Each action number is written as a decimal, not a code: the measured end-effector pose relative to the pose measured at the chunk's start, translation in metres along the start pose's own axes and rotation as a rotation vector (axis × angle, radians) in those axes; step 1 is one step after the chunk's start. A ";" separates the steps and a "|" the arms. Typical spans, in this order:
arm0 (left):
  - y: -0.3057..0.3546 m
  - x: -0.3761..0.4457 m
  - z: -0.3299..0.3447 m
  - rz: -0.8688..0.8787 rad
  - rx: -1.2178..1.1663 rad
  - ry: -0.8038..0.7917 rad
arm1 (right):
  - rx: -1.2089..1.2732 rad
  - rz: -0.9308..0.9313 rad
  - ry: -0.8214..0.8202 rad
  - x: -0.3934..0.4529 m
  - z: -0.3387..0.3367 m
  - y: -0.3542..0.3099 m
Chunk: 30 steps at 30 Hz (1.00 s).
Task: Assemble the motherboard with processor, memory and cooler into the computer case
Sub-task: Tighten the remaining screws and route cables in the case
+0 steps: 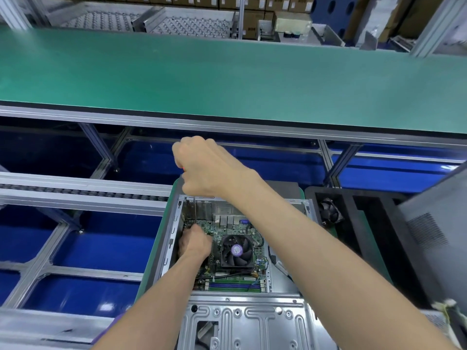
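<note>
An open silver computer case (pixel 242 322) lies below me. Inside it sits the green motherboard (pixel 228 232) with a black cooler fan (pixel 237 251) and green memory sticks (pixel 233 285) near its front edge. My right hand (pixel 202 168) is raised above the case's far left corner and grips a screwdriver, whose thin shaft (pixel 194 209) runs straight down to the board. My left hand (pixel 193 242) rests inside the case at the board's far left, its fingers around the shaft's tip. The tip itself is hidden.
A green conveyor belt (pixel 227 77) runs across beyond the case. Aluminium frame rails and a roller track (pixel 83 193) lie to the left over blue bins. A black foam tray (pixel 358 223) with a small fan stands right of the case, and a grey case panel (pixel 434 231) beyond it.
</note>
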<state>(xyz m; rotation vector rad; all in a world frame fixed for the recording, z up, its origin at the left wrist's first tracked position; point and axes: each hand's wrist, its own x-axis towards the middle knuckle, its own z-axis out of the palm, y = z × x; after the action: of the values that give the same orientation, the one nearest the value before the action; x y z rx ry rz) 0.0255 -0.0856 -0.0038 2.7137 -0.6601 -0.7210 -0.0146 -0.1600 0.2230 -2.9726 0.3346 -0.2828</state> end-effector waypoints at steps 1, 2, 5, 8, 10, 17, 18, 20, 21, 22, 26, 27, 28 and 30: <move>0.000 0.001 0.000 0.002 -0.001 -0.006 | -0.027 0.009 0.042 0.000 0.003 -0.004; -0.001 0.001 0.000 0.005 0.002 -0.012 | -0.061 0.025 0.093 0.001 0.007 -0.007; -0.002 0.002 -0.001 0.013 0.018 -0.030 | -0.132 0.042 0.161 0.001 0.011 -0.012; -0.002 0.002 0.000 0.011 0.023 -0.032 | -0.033 -0.032 0.054 0.000 0.002 -0.009; -0.003 0.002 0.001 0.012 0.025 -0.022 | 0.000 -0.043 0.009 -0.001 -0.001 -0.008; 0.000 0.000 -0.002 0.007 0.036 -0.027 | -0.153 0.062 0.142 -0.005 0.005 -0.002; 0.000 0.000 -0.003 0.004 0.038 -0.034 | -0.102 0.039 0.101 -0.006 0.004 -0.001; 0.001 -0.001 -0.003 0.002 0.037 -0.041 | -0.013 -0.007 0.028 -0.006 -0.001 0.000; 0.001 -0.001 -0.003 0.005 0.037 -0.043 | -0.012 -0.015 0.023 -0.005 -0.002 0.000; 0.001 -0.001 -0.003 0.009 0.037 -0.043 | -0.033 -0.012 0.036 -0.005 0.000 -0.002; 0.001 -0.004 -0.005 0.019 0.008 -0.039 | -0.194 0.022 0.178 -0.001 0.010 -0.013; 0.001 -0.004 -0.006 0.018 -0.004 -0.039 | -0.200 0.021 0.187 0.000 0.011 -0.014; 0.001 -0.005 -0.006 0.016 -0.016 -0.040 | -0.177 0.017 0.170 0.001 0.010 -0.014; 0.000 -0.005 -0.007 0.011 -0.034 -0.042 | -0.073 -0.016 0.085 0.003 0.004 -0.011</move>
<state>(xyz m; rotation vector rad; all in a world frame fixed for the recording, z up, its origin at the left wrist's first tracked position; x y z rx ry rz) 0.0246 -0.0826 0.0040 2.6683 -0.6662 -0.7816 -0.0084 -0.1498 0.2211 -3.0425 0.3381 -0.4084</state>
